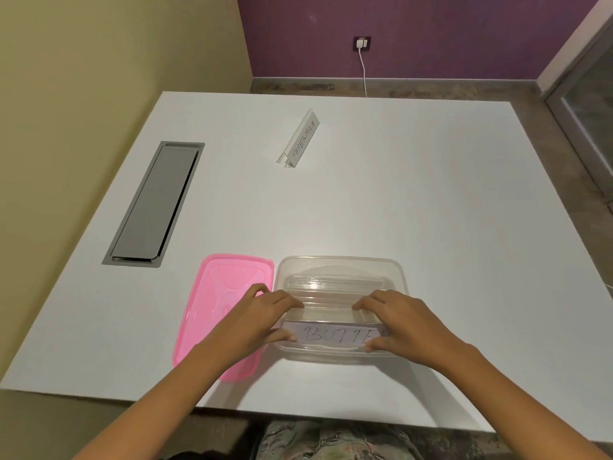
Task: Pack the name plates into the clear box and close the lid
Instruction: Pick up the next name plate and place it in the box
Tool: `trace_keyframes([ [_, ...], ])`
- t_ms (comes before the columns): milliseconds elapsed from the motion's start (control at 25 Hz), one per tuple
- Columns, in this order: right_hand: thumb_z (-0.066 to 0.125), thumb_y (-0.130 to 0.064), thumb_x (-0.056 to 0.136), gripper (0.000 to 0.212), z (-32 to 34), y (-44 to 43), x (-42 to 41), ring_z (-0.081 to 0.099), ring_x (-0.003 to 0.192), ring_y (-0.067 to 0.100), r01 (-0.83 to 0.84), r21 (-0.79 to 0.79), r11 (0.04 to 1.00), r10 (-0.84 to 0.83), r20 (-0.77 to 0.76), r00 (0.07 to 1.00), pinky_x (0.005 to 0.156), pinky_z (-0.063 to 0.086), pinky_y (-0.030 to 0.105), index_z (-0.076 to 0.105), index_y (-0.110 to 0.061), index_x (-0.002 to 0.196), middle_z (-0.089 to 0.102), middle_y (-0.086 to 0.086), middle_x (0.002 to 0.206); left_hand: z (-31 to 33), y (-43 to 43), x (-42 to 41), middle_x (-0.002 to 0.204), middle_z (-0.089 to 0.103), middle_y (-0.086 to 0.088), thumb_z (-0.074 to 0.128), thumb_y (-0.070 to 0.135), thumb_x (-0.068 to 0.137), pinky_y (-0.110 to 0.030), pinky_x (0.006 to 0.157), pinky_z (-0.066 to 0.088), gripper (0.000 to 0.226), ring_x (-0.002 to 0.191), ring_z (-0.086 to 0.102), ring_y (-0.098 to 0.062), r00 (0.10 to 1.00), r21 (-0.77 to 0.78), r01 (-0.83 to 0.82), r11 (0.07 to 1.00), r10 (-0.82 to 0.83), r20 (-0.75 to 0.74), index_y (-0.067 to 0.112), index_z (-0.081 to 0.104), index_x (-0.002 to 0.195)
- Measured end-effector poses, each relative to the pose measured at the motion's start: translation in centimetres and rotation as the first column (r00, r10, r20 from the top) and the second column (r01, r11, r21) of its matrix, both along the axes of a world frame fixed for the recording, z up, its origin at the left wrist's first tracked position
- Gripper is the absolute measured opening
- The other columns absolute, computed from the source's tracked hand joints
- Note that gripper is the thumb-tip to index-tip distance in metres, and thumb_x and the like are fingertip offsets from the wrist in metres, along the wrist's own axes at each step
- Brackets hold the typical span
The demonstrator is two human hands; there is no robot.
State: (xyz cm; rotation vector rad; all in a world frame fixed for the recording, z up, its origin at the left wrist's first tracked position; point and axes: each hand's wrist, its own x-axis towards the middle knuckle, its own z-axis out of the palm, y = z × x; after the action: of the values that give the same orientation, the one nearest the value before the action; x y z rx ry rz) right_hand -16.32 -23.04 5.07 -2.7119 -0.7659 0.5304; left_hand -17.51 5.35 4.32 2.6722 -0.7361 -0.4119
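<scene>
White table (431,210) is backed by a purple wall. At its near edge the clear box (341,265) holds clear name plates. One lettered plate (333,333) is pinched at its ends inside the box by left hand (265,318) and right hand (396,322), fingers curled. The pink lid (215,307) lies beside the box; another name plate (300,139) stands well apart.

The desk (398,194) is showing a smooth, matt white top, with a matt grey, metal-looking cable hatch (154,204) sitting flush in it. The clear box (338,263) is gleaming as glossy transparent plastic, and the pink lid (212,300) is looking like smooth, slightly translucent plastic. The name plates, one in the box (331,334) and one far out on the desk (300,139), are showing as shiny clear acrylic over matt white paper.
</scene>
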Motion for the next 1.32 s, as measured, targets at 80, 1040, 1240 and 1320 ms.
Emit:
trace_keyframes([
  [80, 0.069, -0.049, 0.074, 0.059, 0.0, 0.1, 0.0, 0.052, 0.105, 0.013, -0.012, -0.01, 1.0, 0.012, 0.003, 1.0, 0.077, 0.043, 0.027, 0.045, -0.034, 0.125, 0.056, -0.011, 0.117, 0.2, -0.1, 0.2, 0.121, 0.059, 0.02, 0.04, 0.057, 0.09, -0.017, 0.099, 0.02, 0.044, 0.102, 0.053, 0.0, 0.999, -0.06, -0.043, 0.997, 0.042, -0.014, 0.033, 0.052, 0.124],
  [1040, 0.06, -0.023, 0.086, 0.046, -3.3, 0.8, 0.3, 0.053, 0.113, 0.021, -0.058, -0.066, 0.996, 0.049, -0.131, 0.99, 0.085, 0.049, 0.036, 0.043, -0.025, 0.129, 0.052, -0.001, 0.129, -2.5, -3.3, 5.9, 0.126, 0.062, -0.003, 0.051, 0.014, 0.093, -0.036, 0.079, 0.054, 0.037, 0.11, 0.059, -0.023, 0.997, -0.006, -0.074, 0.997, 0.074, 0.024, 0.017, 0.053, 0.13],
  [1240, 0.062, -0.019, 0.086, 0.045, -3.9, 1.1, 0.4, 0.053, 0.115, 0.024, -0.037, -0.092, 0.995, 0.023, -0.149, 0.989, 0.085, 0.048, 0.035, 0.046, -0.021, 0.128, 0.053, -0.001, 0.132, -2.9, -3.7, 5.4, 0.129, 0.058, -0.001, 0.051, 0.016, 0.092, -0.035, 0.071, 0.055, 0.041, 0.112, 0.057, -0.022, 0.992, 0.012, -0.108, 0.994, 0.107, 0.069, 0.019, 0.049, 0.133],
  [1320, 0.063, -0.028, 0.086, 0.043, -3.7, 1.2, 0.4, 0.054, 0.113, 0.023, -0.009, -0.053, 0.999, 0.0, -0.16, 0.987, 0.084, 0.049, 0.034, 0.048, -0.02, 0.125, 0.055, -0.002, 0.128, -3.2, -3.8, 5.6, 0.129, 0.057, -0.001, 0.052, 0.014, 0.091, -0.035, 0.07, 0.054, 0.04, 0.113, 0.055, -0.021, 0.99, 0.007, -0.125, 0.992, 0.124, 0.073, 0.018, 0.051, 0.13],
])
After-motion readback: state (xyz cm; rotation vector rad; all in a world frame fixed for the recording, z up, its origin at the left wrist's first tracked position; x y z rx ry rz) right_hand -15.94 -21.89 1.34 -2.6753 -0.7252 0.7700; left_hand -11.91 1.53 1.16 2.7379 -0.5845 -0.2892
